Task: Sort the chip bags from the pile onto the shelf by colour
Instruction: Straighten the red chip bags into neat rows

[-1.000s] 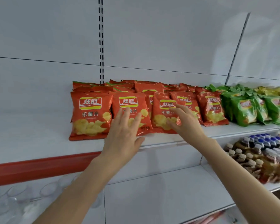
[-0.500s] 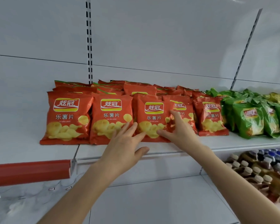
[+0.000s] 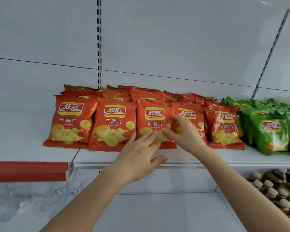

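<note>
Orange chip bags stand in a front row on the white shelf (image 3: 199,157), with more orange bags stacked behind. My left hand (image 3: 139,156) lies with straight fingers against the bottom of the middle orange bag (image 3: 153,117). My right hand (image 3: 185,133) rests on the seam between that bag and the orange bag to its right (image 3: 188,111); its fingertips are blurred. Neither hand has a bag lifted. Green chip bags (image 3: 271,133) are grouped at the shelf's right end, beside the last orange bag (image 3: 224,127).
A red rail (image 3: 27,171) fronts the shelf section at the left, with clear glassware (image 3: 23,200) below it. Capped bottles (image 3: 274,191) fill the lower shelf at the right. A slotted upright (image 3: 99,47) runs up the white back wall.
The view has shifted so the bags sit further right and lower. My left hand slid right from the second bag to the middle one; my right hand stayed near the fourth bag's left edge.
</note>
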Tool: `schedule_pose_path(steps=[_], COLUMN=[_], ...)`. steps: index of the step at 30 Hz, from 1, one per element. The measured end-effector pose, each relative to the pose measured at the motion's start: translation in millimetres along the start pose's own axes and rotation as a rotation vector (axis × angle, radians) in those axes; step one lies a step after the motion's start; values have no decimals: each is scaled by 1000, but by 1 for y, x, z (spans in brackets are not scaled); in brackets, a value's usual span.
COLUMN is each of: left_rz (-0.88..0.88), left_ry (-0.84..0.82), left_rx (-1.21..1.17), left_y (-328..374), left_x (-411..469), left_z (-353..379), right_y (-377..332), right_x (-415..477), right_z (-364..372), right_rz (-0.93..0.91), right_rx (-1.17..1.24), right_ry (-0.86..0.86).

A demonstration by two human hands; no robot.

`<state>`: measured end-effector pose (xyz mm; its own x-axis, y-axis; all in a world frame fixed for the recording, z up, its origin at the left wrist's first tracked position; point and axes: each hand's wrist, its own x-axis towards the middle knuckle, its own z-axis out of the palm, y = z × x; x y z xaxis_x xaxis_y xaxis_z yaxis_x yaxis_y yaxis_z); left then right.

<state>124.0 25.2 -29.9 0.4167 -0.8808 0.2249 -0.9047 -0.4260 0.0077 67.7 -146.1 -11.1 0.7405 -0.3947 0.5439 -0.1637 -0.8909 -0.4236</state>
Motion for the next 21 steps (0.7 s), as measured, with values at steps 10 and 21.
schedule_pose_path(steps=[10, 21], left_rz=[68, 113], left_ry=[-112, -155], left_rx=[-18, -49], left_y=[10, 25], left_x=[15, 24], left_z=[6, 14], right_y=[3, 13], right_x=[57, 63], right_z=[-2, 2], right_rz=[162, 152], right_rx=[237, 343], right_ry=[110, 153])
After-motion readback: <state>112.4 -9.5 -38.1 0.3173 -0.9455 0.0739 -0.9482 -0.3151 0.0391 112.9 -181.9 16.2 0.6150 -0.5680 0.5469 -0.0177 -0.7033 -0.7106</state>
